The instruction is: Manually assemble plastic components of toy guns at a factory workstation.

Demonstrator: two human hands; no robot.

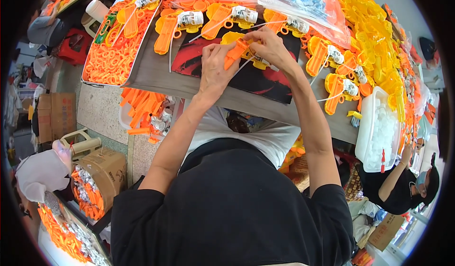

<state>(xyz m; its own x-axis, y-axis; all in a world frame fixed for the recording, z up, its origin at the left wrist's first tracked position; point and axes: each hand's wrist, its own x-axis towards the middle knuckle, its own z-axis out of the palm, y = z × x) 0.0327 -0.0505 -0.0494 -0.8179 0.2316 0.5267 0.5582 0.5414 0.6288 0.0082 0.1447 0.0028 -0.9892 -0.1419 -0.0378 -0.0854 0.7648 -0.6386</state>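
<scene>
Over a black and red mat, my left hand is closed around the orange handle of a toy gun. Yellow parts of the toy show between my hands, and a white strip trails from it toward my lap. My right hand is closed in a pinch against the toy's yellow side; its fingertips hide whatever they grip. Beyond the mat lie several similar toy guns, such as an orange one with a white printed cylinder.
To the left, a tray holds orange rings. Yellow parts are heaped at the right, near a white bin of translucent pieces. Plastic bags line the back. Below the table edge is a tub of orange pieces. Another person sits at right.
</scene>
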